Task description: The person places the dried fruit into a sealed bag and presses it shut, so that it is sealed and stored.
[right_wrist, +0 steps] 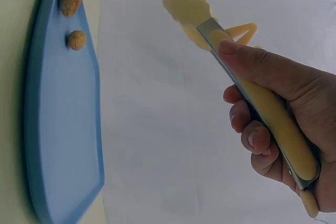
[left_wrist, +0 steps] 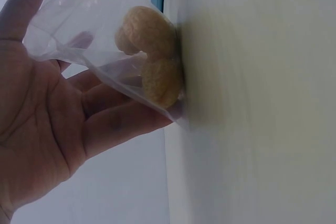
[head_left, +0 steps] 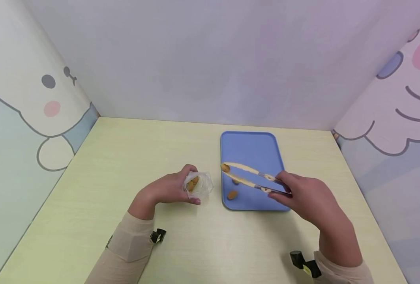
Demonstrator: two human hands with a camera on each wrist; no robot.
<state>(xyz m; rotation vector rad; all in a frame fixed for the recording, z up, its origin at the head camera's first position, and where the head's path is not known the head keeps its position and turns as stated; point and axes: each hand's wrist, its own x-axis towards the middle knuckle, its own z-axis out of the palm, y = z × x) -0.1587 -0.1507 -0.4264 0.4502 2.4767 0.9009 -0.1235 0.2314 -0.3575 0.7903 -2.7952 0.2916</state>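
As the right hand [head_left: 311, 197] grasps the tongs [head_left: 243, 167], their tips pinch one nut [head_left: 225, 168] above the tray's left edge. The left hand [head_left: 168, 188] has thumb and fingers around a clear bag [head_left: 205, 184], which is open at the mouth. At least three bagged nuts [left_wrist: 161, 85] lie at its bottom, close to the counter [head_left: 142, 146]. Just right of the bag, apart from it, the blue tray [head_left: 252, 148] carries two loose nuts [head_left: 232, 195] at its near-left end.

Assessment: transfer is judged partly complete. Assuming the bag is the destination, at least three nuts are done, one is unplaced in the tongs, and two on the tray are outstanding. Direction of transfer cannot be confirmed.
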